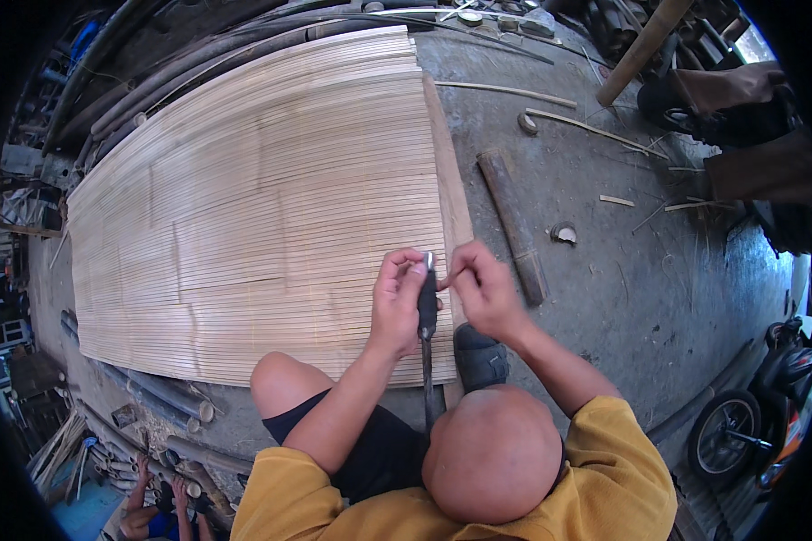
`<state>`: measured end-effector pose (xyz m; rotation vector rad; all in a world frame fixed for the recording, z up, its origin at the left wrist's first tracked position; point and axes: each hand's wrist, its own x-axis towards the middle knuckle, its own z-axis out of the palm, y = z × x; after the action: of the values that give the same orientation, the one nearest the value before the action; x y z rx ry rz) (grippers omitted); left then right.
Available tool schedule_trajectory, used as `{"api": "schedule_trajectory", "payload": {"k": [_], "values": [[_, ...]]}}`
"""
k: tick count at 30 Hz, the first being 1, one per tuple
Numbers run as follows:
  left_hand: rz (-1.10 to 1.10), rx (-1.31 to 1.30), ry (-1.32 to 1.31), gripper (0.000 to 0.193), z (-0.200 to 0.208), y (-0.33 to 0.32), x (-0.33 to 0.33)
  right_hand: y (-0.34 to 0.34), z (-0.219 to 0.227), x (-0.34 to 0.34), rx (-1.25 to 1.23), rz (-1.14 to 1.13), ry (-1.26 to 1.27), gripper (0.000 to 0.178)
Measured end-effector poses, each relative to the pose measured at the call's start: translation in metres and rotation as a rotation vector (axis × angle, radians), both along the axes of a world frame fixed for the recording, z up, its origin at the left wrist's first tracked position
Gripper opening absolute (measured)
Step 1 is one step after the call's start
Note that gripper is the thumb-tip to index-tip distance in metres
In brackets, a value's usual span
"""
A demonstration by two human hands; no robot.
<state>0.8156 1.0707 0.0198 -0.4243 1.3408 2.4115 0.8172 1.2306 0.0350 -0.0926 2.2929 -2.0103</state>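
Observation:
My left hand [397, 302] is closed around a black-handled tool [428, 311] with a silvery end at the top. A long dark shaft runs from its handle back toward my right knee [492, 455], which hides the far part. My right hand [483, 293] is close by on the right, thumb and fingers pinched together beside the handle's upper end. Whatever those fingers hold, if anything, is too small to make out. Under both hands lies a wide mat of pale, narrow bamboo slats [271, 207], laid side by side, with a wooden board [453, 180] along its right edge.
A dark bamboo tube [512, 225] lies on the concrete floor to the right, near a cut bamboo ring [564, 233] and loose strips [595, 131]. Long poles [198, 77] border the mat's far side. A motorcycle [749, 424] stands at right; another person [167, 505] sits at lower left.

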Motion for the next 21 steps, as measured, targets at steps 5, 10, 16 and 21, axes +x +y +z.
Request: {"api": "schedule_trajectory", "payload": {"k": [5,10,16,21], "values": [[-0.016,0.188,0.028,0.022,0.005,-0.012,-0.01,0.009,0.016,-0.014,0.093,-0.04,0.049,0.012],[-0.027,0.237,0.035,0.028,0.006,-0.016,-0.009,0.006,0.026,-0.016,0.17,0.044,0.24,0.019],[-0.058,0.255,0.1,0.029,0.003,-0.016,-0.006,-0.002,0.014,-0.01,0.261,0.02,0.41,0.023],[-0.042,0.234,0.06,0.027,0.009,-0.017,-0.004,-0.001,0.015,-0.008,0.313,0.087,0.473,0.024]]}}
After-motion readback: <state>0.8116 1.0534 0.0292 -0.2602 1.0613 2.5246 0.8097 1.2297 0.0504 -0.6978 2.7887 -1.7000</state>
